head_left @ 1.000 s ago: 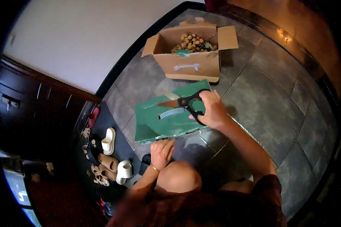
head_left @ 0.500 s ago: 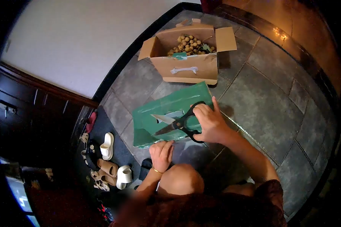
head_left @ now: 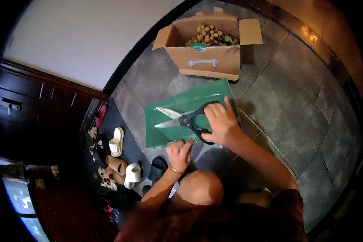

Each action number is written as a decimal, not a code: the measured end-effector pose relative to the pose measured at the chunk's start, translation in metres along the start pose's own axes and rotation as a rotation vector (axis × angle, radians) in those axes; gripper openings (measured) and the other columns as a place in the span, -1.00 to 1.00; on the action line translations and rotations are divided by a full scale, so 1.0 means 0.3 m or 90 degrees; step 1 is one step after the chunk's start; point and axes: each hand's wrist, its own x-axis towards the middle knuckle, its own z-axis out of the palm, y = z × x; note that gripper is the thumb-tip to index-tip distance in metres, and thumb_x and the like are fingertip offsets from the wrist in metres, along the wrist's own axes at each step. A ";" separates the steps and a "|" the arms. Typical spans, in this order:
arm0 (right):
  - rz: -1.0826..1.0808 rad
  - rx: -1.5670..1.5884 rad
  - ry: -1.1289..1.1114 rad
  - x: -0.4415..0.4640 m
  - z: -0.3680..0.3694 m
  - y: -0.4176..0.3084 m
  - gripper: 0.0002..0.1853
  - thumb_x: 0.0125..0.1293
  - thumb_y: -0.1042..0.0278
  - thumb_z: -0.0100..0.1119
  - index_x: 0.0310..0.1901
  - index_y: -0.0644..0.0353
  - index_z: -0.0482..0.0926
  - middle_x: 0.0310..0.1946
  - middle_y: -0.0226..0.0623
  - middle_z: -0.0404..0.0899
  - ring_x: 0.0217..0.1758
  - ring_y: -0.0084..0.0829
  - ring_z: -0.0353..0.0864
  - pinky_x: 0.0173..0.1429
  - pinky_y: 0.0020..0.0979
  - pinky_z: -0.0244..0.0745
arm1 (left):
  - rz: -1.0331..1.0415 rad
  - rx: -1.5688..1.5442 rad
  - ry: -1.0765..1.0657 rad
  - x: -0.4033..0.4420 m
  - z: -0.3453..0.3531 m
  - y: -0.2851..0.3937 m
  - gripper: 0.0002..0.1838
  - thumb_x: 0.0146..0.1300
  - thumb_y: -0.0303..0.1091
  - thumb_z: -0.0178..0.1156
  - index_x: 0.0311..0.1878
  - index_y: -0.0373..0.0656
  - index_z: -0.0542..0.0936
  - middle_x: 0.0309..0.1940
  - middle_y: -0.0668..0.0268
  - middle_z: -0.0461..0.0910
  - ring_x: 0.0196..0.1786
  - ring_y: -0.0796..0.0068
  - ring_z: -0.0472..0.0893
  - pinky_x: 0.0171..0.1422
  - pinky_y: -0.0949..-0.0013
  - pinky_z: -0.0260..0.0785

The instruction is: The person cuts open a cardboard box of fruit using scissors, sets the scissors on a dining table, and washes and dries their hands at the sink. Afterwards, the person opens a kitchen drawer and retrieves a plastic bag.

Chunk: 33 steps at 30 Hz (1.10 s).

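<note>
A pair of black-handled scissors [head_left: 184, 121] hangs over the green box [head_left: 189, 103], blades apart and pointing left. My right hand [head_left: 222, 124] is closed around the scissors' handles, with the index finger stretched out above the upper loop. My left hand [head_left: 179, 155] rests at the box's near edge, fingers curled against it where clear tape shows. The box lies tilted on the floor in front of my knees. Whether the blades touch its surface, I cannot tell.
An open cardboard box [head_left: 207, 58] with round tan fruit [head_left: 207, 34] in clusters stands just beyond the green box. Several shoes lie on a dark mat at the left, among them a white slipper [head_left: 116, 142]. A dark door [head_left: 32, 105] borders that side.
The scissors have shifted left over the green box, their blades now slightly less spread. The view has moved a little; my left hand stays at the box's near edge.
</note>
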 end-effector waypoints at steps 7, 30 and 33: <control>0.119 -0.052 -0.026 0.111 0.023 0.038 -0.39 -0.15 0.12 0.46 -0.08 0.16 0.39 -0.06 -0.23 0.44 0.17 -0.19 0.36 0.45 0.17 -0.12 | -0.098 -0.338 -0.219 -0.497 0.108 -0.098 -0.82 -0.06 -0.36 0.28 -0.30 0.00 0.61 -0.40 0.28 0.55 -0.35 0.17 0.54 -0.29 0.14 0.36; 0.572 0.694 0.145 -0.376 -0.260 0.214 -0.67 0.19 0.19 0.37 -0.22 0.23 0.48 -0.35 -0.41 0.53 -0.26 -0.57 0.46 -0.22 -0.49 0.39 | 0.223 -0.151 -0.390 0.203 -0.141 0.028 -0.67 0.05 -0.43 0.25 -0.04 -0.09 0.58 -0.27 0.28 0.62 -0.30 0.23 0.58 -0.17 0.20 0.40; 0.554 0.522 0.063 -0.425 -0.284 0.169 -0.58 0.16 0.10 0.40 -0.17 0.26 0.48 -0.33 -0.38 0.52 -0.25 -0.52 0.46 -0.22 -0.46 0.40 | 0.268 -0.103 -0.396 0.304 -0.145 0.048 -0.50 0.02 -0.45 0.21 0.12 -0.04 0.50 -0.18 0.23 0.58 -0.25 0.18 0.55 -0.16 0.15 0.39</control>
